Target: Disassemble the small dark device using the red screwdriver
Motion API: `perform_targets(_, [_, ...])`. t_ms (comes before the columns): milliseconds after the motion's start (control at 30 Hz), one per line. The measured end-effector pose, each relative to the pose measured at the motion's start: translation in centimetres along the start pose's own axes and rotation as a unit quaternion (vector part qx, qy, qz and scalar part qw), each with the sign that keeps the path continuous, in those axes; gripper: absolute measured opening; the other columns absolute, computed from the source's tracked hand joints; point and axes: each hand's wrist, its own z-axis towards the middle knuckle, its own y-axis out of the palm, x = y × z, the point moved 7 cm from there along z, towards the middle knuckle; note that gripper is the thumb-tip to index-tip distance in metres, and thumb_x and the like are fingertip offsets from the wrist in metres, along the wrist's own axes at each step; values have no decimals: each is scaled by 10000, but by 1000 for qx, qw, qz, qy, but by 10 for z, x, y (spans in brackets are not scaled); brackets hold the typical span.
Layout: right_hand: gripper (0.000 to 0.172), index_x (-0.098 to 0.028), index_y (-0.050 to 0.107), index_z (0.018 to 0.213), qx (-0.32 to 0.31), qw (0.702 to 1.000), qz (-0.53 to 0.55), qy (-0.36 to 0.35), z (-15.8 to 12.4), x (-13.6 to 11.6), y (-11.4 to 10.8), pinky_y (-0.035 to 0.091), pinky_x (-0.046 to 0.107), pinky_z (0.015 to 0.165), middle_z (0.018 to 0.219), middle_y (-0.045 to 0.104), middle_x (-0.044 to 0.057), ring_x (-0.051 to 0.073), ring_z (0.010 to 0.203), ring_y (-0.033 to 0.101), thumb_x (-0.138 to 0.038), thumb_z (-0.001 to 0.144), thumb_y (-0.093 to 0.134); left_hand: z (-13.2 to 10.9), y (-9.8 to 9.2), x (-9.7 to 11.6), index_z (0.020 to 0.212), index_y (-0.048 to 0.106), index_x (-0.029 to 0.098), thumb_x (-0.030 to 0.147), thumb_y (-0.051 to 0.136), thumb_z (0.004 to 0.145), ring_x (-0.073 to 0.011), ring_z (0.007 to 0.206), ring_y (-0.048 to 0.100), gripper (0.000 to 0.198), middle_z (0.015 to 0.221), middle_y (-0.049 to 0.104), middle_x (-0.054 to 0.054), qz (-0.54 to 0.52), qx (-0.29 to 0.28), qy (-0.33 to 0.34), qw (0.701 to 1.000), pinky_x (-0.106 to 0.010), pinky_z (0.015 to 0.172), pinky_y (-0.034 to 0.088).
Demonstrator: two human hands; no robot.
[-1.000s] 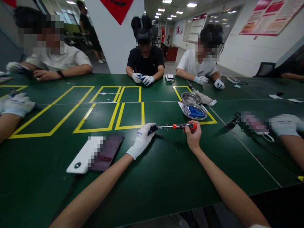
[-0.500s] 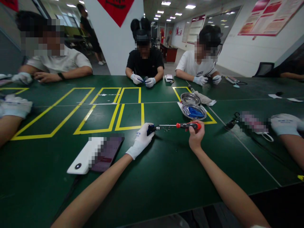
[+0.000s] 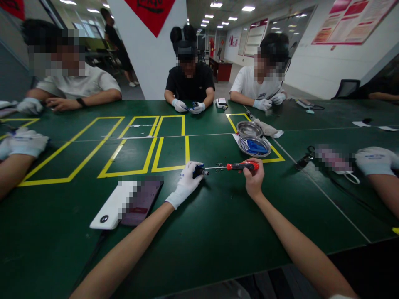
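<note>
My left hand [image 3: 187,181], in a white glove, is closed around a small dark blue and black part [image 3: 199,170] with a metallic end; its exact kind is hard to make out. Bare, my right hand [image 3: 254,178] grips the red and black handle of a screwdriver [image 3: 238,166]. The screwdriver's shaft points left, and its tip is at the part in my left hand. Small dark screws [image 3: 220,164] lie scattered on the green table just behind the shaft.
Two metal bowls [image 3: 250,129] stand beyond my right hand, the nearer holding blue pieces. A white power bank [image 3: 109,207] and a dark phone [image 3: 145,203] lie left of my forearm. Yellow tape [image 3: 170,168] marks the table [image 3: 199,241]. Co-workers' gloved hands [image 3: 375,162] are around it.
My right hand has shifted slightly left with the screwdriver, bringing its tip closer against the part. The part's metallic end has tilted slightly down. My left hand keeps its hold.
</note>
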Motion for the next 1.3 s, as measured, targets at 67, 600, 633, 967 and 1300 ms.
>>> perform_targets(67, [285,-228,468,1034,-7,1000,-7,0,-1,-1,1,537,320,661,954,529,25,160,760,575,-284,782,589,0,0,2,1044,554,204,113,592,737,-197,999,548,322,1031,559,-52,2,-11,1,1000,-367,895,462])
perform_targets(600, [281,-216,493,993,-1,1000,9,15,-1,7,3,523,289,598,906,540,8,141,675,586,-295,762,632,-1,1,2,1026,564,207,141,604,752,-195,955,566,285,998,592,-48,22,-16,1,1000,-350,843,472])
perform_targets(633, [273,-214,494,981,11,1000,3,19,0,8,2,517,280,576,887,540,2,135,649,582,-304,763,632,-1,1,2,1022,567,207,145,602,753,-197,955,566,278,995,594,-49,24,-16,2,1000,-350,844,471])
perform_targets(967, [316,-205,502,972,102,988,47,102,4,41,-13,509,292,560,788,583,-18,142,597,584,-417,766,614,1,-7,-14,967,577,195,274,633,729,-207,856,610,257,887,644,-38,-89,40,-140,985,-351,795,479])
perform_targets(1300, [347,-204,512,973,100,985,66,127,4,53,-14,522,304,555,800,594,-14,146,587,594,-431,743,639,12,-48,-68,929,552,167,271,762,576,-174,771,636,425,873,630,-46,-366,97,-289,879,-371,789,517])
